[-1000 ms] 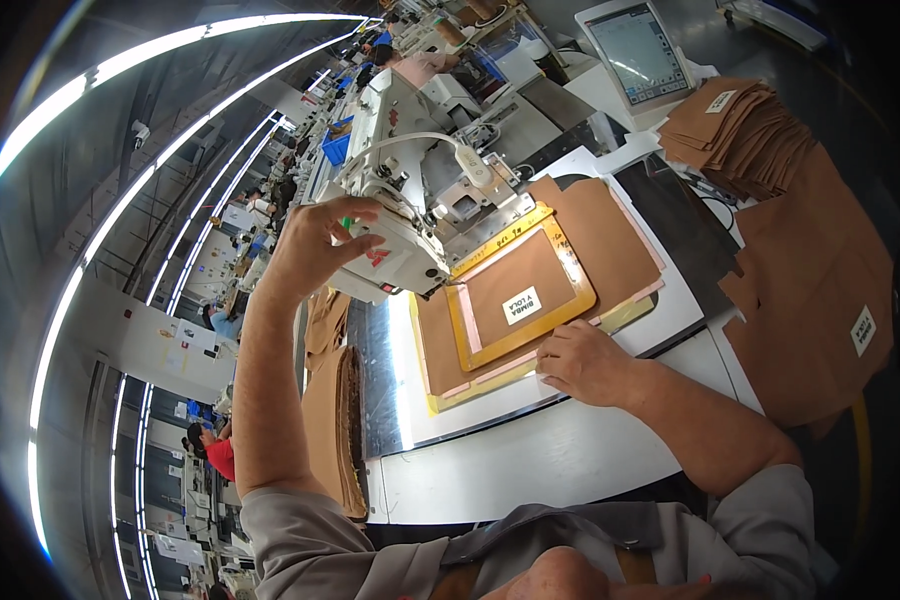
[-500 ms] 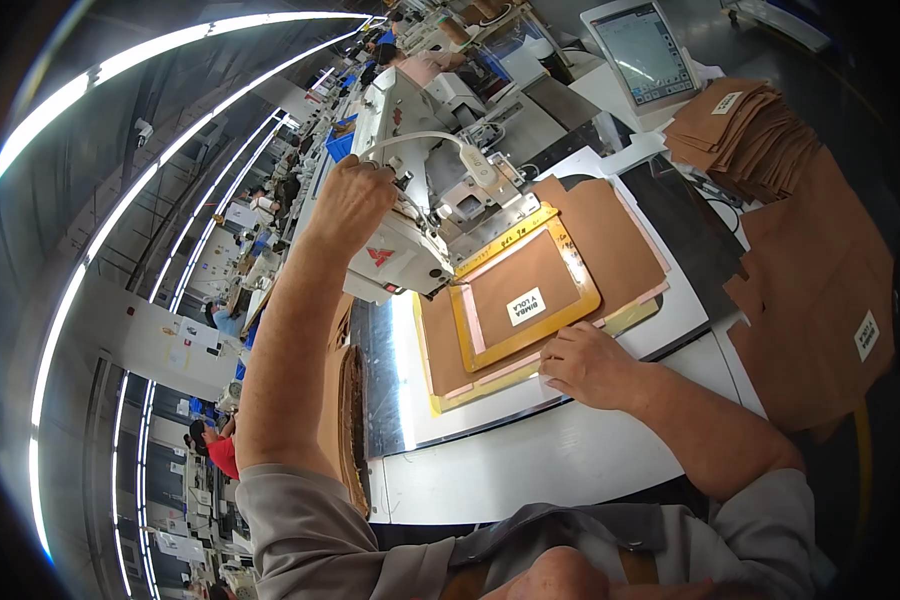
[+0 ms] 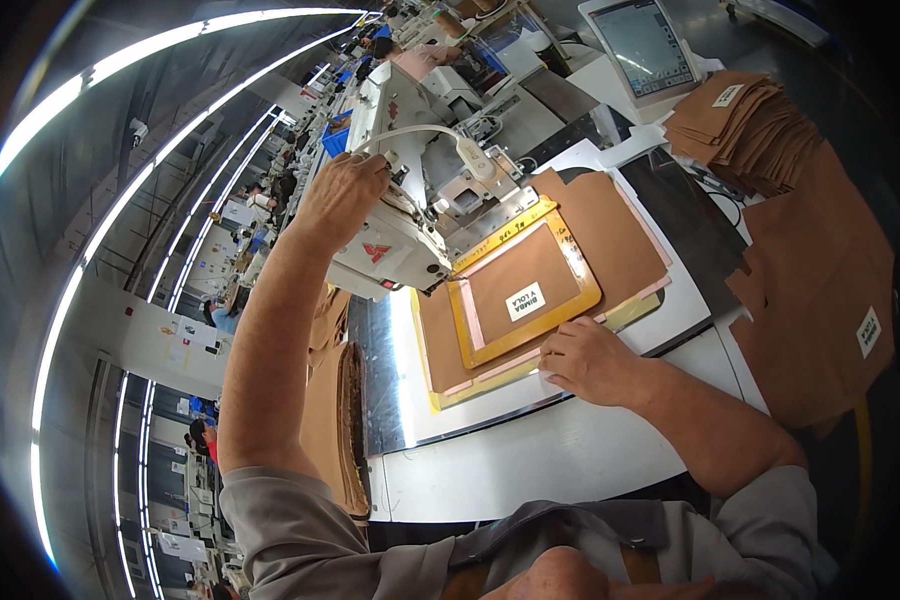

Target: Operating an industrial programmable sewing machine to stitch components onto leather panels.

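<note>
My left hand (image 3: 344, 198) is raised to the white head of a sewing machine (image 3: 395, 235). Its fingers stretch over the upper part of the head, beside the thread fittings; the tips are partly hidden. Below the needle area, a yellow clamp frame (image 3: 526, 347) lies around a brown panel (image 3: 505, 285) bearing a small white label (image 3: 526, 301). Larger brown sheets and a yellow-edged template (image 3: 490, 387) lie beneath. My right hand (image 3: 592, 365) rests at the template's near right edge, fingers curled in; a pale bit shows at the thumb, too small to name.
A stack of brown panels (image 3: 745, 135) lies at the far right, with larger brown sheets (image 3: 820, 290) hanging below it. Behind stands a tablet-like screen (image 3: 642, 50). More brown pieces (image 3: 332, 420) are piled left of the white table (image 3: 510, 465). Other people work in the background.
My left hand has shifted slightly left and up along the machine head, and its fingers look straighter. My right hand and the clamp frame have stayed almost in place.
</note>
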`<state>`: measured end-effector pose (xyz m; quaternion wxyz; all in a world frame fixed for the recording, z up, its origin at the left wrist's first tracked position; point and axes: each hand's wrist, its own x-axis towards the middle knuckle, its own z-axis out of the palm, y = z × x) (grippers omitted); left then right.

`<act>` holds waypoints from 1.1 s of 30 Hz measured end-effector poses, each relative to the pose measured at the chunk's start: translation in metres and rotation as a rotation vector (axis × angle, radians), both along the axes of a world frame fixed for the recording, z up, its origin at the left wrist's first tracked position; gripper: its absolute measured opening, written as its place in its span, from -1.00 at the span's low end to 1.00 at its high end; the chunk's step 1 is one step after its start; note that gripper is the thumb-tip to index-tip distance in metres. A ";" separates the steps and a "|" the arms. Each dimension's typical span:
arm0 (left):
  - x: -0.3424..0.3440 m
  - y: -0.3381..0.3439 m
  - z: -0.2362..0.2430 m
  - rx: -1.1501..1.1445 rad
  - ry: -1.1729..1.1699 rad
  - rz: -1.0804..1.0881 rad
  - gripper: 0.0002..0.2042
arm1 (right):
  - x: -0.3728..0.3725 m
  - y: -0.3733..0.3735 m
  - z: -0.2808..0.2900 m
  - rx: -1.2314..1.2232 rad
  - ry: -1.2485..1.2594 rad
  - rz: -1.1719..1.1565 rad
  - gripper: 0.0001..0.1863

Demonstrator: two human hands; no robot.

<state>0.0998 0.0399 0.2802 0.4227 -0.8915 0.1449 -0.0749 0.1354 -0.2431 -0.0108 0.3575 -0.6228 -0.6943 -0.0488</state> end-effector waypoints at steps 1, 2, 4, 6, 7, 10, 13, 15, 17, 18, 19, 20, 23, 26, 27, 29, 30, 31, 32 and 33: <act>0.000 -0.003 0.003 -0.080 0.037 0.091 -0.94 | 0.000 0.000 0.000 0.018 0.010 0.007 -0.87; -0.001 -0.005 0.005 -0.159 0.075 0.183 -0.94 | 0.001 0.001 -0.001 0.035 0.020 0.013 -0.85; -0.001 -0.012 0.007 -0.272 0.124 0.199 -0.94 | 0.001 0.000 -0.002 0.020 0.002 0.002 -0.86; 0.000 -0.016 0.009 -0.383 0.171 0.216 -0.94 | 0.002 0.000 -0.002 0.006 -0.018 -0.007 -0.87; -0.001 -0.016 0.011 -0.424 0.174 0.165 -0.94 | 0.002 0.000 -0.001 0.002 -0.020 -0.006 -0.86; -0.008 -0.013 0.014 -0.518 0.174 0.075 -0.95 | 0.001 0.001 -0.001 0.010 -0.010 0.002 -0.85; -0.019 -0.011 0.017 -0.538 0.165 0.111 -0.95 | 0.001 0.000 -0.001 0.018 -0.003 0.006 -0.83; -0.023 -0.011 0.014 -0.506 0.159 0.189 -0.95 | 0.001 0.000 -0.002 0.013 -0.007 0.004 -0.82; -0.024 -0.015 0.007 -0.537 0.115 0.210 -0.95 | 0.000 0.000 -0.002 0.027 0.009 0.000 -0.82; -0.024 -0.017 0.004 -0.536 0.113 0.211 -0.95 | 0.000 0.000 -0.001 0.028 0.008 0.002 -0.82; -0.024 -0.021 0.000 -0.539 0.126 0.141 -0.94 | 0.000 0.000 -0.002 0.029 0.006 0.000 -0.81; -0.023 -0.024 -0.005 -0.541 0.138 0.072 -0.92 | 0.000 0.001 -0.002 0.029 0.005 -0.001 -0.81; -0.031 -0.036 -0.014 -0.599 0.124 0.281 -0.87 | 0.000 0.000 -0.002 0.037 0.024 0.013 -0.81; -0.032 -0.043 -0.029 -0.409 -0.090 0.255 -0.80 | 0.000 -0.001 -0.003 -0.037 -0.006 0.004 -0.82; -0.030 -0.046 -0.032 -0.308 -0.205 0.328 -0.80 | 0.002 -0.002 -0.003 -0.039 -0.008 0.003 -0.82; -0.031 -0.035 -0.036 -0.228 -0.219 0.331 -0.79 | 0.001 -0.002 -0.001 -0.043 -0.011 0.002 -0.81; -0.030 -0.030 -0.038 -0.150 -0.229 0.332 -0.79 | 0.001 -0.003 0.000 -0.042 -0.014 0.004 -0.81; -0.028 -0.029 -0.039 -0.149 -0.233 0.334 -0.79 | 0.001 -0.002 -0.001 -0.005 0.009 0.010 -0.81; -0.026 -0.029 -0.040 -0.088 -0.210 0.339 -0.79 | 0.001 -0.002 -0.001 0.033 0.030 0.016 -0.81; -0.025 -0.029 -0.042 -0.027 -0.189 0.345 -0.79 | 0.002 -0.001 -0.001 0.035 0.024 0.021 -0.81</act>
